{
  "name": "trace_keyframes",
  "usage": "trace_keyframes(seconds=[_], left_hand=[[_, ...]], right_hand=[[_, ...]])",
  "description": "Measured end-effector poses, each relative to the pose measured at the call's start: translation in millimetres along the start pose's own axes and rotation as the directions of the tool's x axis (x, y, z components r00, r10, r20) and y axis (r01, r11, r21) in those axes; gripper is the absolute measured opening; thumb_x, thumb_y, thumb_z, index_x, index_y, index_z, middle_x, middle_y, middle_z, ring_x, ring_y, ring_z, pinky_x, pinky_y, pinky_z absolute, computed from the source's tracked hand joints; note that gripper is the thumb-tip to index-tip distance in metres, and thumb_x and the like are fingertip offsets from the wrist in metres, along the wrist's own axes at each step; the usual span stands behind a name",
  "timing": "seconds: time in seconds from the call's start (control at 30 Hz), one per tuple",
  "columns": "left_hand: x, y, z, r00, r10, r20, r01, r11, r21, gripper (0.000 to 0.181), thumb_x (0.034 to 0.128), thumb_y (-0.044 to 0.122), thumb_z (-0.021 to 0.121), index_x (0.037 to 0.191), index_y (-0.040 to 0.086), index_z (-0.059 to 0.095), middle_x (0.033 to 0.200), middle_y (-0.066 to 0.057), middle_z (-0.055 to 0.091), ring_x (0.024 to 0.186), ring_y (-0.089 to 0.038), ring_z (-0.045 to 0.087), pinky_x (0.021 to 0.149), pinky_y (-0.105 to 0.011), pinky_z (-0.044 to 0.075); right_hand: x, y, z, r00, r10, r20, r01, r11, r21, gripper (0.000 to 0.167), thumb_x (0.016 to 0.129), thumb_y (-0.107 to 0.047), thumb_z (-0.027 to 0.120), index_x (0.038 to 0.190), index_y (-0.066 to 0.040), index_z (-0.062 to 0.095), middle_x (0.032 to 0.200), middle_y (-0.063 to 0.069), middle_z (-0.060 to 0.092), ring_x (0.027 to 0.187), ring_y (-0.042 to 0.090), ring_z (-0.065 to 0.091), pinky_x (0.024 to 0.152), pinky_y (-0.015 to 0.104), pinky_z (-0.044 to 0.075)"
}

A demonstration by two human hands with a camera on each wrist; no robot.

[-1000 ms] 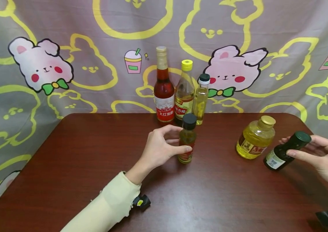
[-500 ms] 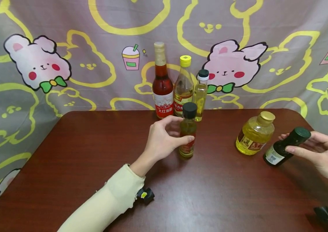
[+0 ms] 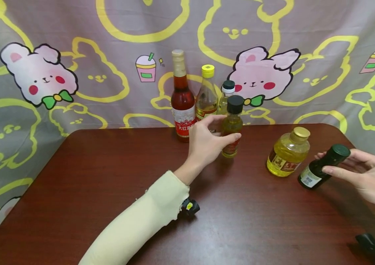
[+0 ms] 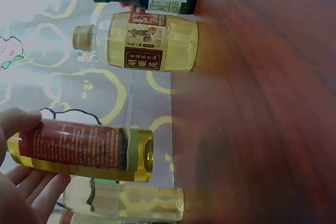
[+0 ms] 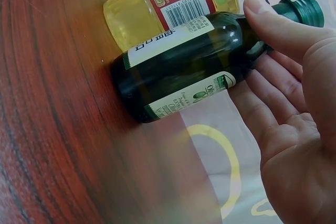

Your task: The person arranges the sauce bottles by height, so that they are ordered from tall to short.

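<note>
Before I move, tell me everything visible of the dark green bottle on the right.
The dark green, glass-looking bottle has a ridged green cap on, a slim neck and a wider body. One pale paper-looking label carries large black characters; a second pale label shows small print and a green emblem. Its fill level does not show. Nearly upright, it appears to rest on the reddish-brown table, beside the squat clear bottle of yellow liquid. The right-hand grip holds its neck.
</note>
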State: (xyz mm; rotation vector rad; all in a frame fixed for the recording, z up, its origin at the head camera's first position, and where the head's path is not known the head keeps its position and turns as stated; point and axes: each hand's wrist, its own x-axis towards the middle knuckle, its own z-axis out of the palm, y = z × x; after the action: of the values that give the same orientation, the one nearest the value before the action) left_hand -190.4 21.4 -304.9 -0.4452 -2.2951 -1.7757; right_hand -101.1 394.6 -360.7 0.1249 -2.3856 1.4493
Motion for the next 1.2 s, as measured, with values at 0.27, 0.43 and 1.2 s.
trace_keyframes(seconds=[0.27,0.43,1.2], left_hand=[[20.0,1.4,33.8,0.993,0.034,-0.112,-0.021,0.993,0.114,0.048,0.0822,0.03,0.094,0.125,0.014,0.077,0.114,-0.003,0.082,0.11,-0.017,0.07,0.09,-0.03,0.052],[28.9,-0.8,50.8,0.984,0.001,-0.176,0.015,0.996,0.09,0.048,0.081,0.027,0.095,0.123,0.011,0.078,0.109,-0.005,0.082,0.103,-0.018,0.073,0.083,-0.024,0.054],[40.0,-13.3,98.1,0.929,-0.048,-0.368,0.095,0.99,0.109,0.051,0.0829,0.026,0.094,0.129,0.013,0.077,0.12,-0.003,0.08,0.11,-0.016,0.076,0.09,-0.024,0.061]], right_hand=[[-0.8,1,1,1.0,0.008,0.011,-0.009,0.999,0.037,0.039,0.086,0.015,0.079,0.123,0.006,0.072,0.108,-0.017,0.082,0.101,-0.006,0.076,0.079,0.008,0.056],[-1.7,2,0,1.0,0.011,0.009,-0.012,0.995,0.096,0.038,0.084,0.018,0.078,0.119,0.005,0.073,0.105,-0.014,0.083,0.101,-0.006,0.076,0.078,0.008,0.057],[-0.7,2,-2,1.0,0.011,-0.019,-0.011,1.0,0.0,0.037,0.085,0.015,0.079,0.118,-0.001,0.075,0.102,-0.021,0.081,0.098,-0.011,0.074,0.079,0.005,0.055]])
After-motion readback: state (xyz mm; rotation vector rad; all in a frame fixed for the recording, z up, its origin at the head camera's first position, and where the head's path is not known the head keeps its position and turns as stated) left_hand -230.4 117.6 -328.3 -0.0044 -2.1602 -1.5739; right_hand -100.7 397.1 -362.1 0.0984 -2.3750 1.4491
